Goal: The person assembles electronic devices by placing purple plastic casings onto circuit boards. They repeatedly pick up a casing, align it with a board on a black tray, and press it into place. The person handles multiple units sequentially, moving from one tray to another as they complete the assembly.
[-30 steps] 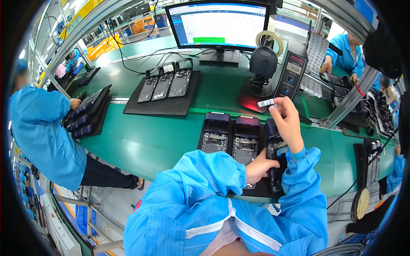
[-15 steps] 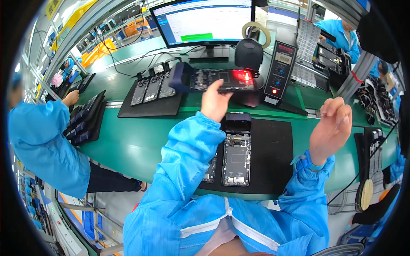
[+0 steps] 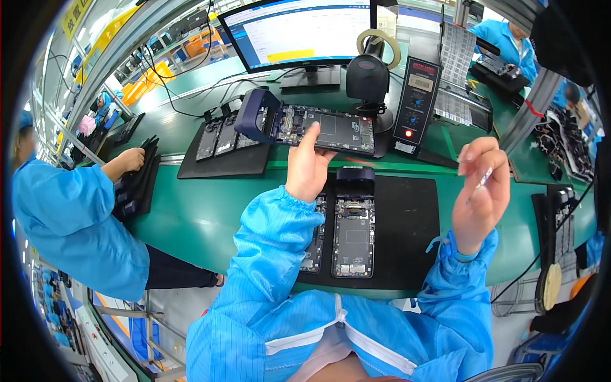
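My left hand [image 3: 308, 167] is closed on a half-assembled handheld terminal [image 3: 337, 132], thumb on top. It has a bare dark circuit board and a raised navy-blue end, and hangs tilted in front of a black barcode scanner [image 3: 367, 77] on a stand. Raised at the right, my right hand [image 3: 482, 194] has curled fingers with a small white strip [image 3: 485, 177] between them; its exact kind is too small to make out. Below, a second open terminal [image 3: 353, 235] lies on a black mat [image 3: 407, 229], with another [image 3: 313, 245] partly hidden by my left sleeve.
Several more terminals [image 3: 219, 135] rest on a mat at the back left. A monitor [image 3: 299, 35] and a dark control box with knobs [image 3: 415, 105] stand behind. Label sheets [image 3: 457, 60] hang at the right. A co-worker in blue [image 3: 76, 223] works at the left.
My left hand has drawn the terminal left and slightly nearer, out of the scanner's red light, which is now off. My right hand has turned and shifted left. A green bar on the monitor became yellow.
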`<state>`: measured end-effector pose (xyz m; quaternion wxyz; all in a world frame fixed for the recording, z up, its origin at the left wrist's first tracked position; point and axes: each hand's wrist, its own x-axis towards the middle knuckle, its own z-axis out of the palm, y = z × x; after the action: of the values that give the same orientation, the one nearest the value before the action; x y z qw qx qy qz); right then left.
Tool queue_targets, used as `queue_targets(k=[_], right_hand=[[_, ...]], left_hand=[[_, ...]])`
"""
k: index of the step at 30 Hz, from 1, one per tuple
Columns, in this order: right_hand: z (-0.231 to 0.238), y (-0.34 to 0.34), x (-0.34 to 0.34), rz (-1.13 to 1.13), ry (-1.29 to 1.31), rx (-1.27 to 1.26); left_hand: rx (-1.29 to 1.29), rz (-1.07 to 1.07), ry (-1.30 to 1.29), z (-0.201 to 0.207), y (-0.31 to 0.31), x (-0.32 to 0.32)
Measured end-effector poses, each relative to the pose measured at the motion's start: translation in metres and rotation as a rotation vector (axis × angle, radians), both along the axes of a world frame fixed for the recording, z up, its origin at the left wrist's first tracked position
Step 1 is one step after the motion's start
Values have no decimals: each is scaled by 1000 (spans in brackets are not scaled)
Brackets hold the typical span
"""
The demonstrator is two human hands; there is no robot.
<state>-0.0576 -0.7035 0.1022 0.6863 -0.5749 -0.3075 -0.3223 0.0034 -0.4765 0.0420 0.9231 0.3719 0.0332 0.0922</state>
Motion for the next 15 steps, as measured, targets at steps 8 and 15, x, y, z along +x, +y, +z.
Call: queue_targets(k=[8, 15], right_hand=[[-8, 31, -24, 409, -14, -217], [-10, 35, -31, 441, 88, -233]], left_hand=[[860, -218, -412, 4, -40, -100], [820, -318, -288, -12, -39, -103]])
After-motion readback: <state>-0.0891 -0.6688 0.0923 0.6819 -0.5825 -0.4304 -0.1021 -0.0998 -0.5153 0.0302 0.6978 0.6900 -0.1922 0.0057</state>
